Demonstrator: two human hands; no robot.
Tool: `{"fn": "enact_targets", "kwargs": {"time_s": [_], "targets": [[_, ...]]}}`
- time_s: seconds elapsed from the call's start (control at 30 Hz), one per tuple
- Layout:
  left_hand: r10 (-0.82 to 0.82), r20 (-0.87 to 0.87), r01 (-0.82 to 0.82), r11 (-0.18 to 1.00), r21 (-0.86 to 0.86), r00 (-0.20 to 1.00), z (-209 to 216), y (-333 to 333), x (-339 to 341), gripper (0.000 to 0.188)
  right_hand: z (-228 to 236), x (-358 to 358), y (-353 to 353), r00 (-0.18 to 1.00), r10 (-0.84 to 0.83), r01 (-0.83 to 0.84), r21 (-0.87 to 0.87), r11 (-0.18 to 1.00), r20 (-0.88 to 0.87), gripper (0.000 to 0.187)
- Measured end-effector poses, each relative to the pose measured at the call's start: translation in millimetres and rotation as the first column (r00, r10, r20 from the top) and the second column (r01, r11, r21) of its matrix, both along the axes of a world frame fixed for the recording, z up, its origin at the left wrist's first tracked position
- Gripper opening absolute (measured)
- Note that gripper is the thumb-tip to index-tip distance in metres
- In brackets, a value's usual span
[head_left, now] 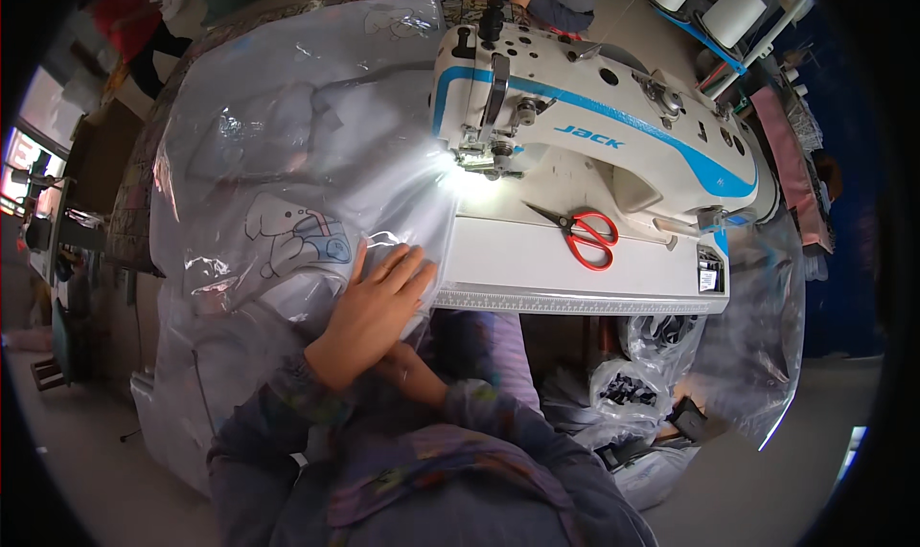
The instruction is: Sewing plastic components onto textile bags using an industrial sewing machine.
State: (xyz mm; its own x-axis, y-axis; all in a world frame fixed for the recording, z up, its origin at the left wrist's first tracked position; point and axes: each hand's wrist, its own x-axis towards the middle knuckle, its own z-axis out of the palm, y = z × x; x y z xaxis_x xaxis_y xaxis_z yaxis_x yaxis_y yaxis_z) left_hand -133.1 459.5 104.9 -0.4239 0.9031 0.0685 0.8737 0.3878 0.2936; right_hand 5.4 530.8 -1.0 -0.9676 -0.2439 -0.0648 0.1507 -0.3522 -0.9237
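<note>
My left hand (374,307) lies with outstretched fingers on a pale grey, glossy sheet (287,135), which looks like clear plastic over cloth. A cartoon dog print (297,236) shows just beyond its fingertips. Lower down, my right hand (410,373) reaches in from the right; its fingers are hidden behind my left hand and the material, so its grip does not show. The sheet spreads over the table's left side, its right edge passing by the lit needle area of a white and blue sewing machine (585,116). Red-handled scissors (586,240) rest on the machine bed.
A ruler strip (575,301) runs along the bed's front edge. White thread cones (733,20) stand at the back right. Plastic bags (628,394) with dark scraps sit below the table on the right. Another person in red (125,25) is at the far left.
</note>
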Motion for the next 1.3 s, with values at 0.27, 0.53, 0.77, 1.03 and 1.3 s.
{"fn": "enact_targets", "kwargs": {"time_s": [0.27,0.53,0.77,1.03,1.3], "targets": [[-0.040,0.020,0.040,0.999,0.029,0.999,2.4,10.2,17.8,0.053,54.1,44.9,28.8,0.964,-0.242,0.231,0.103,0.968,0.114,0.058],[-0.042,0.005,0.042,0.999,0.001,0.999,14.1,26.5,-9.5,0.052,64.5,13.0,38.9,0.931,-0.258,0.305,-0.164,0.938,0.260,0.068],[-0.064,-0.083,0.071,0.994,0.087,0.995,3.2,42.5,-35.7,0.047,76.0,-15.2,59.5,0.921,-0.237,0.330,-0.298,0.896,0.308,0.064],[-0.064,-0.288,0.043,0.996,-0.078,0.955,11.8,60.9,-21.7,0.054,32.7,-19.7,52.7,0.983,-0.172,0.173,0.008,0.985,-0.059,0.063],[-0.096,-0.080,0.101,0.993,0.068,0.992,-4.7,37.8,-40.3,0.059,47.3,-8.9,46.0,0.964,-0.227,0.229,0.004,0.973,0.138,0.069]]}}
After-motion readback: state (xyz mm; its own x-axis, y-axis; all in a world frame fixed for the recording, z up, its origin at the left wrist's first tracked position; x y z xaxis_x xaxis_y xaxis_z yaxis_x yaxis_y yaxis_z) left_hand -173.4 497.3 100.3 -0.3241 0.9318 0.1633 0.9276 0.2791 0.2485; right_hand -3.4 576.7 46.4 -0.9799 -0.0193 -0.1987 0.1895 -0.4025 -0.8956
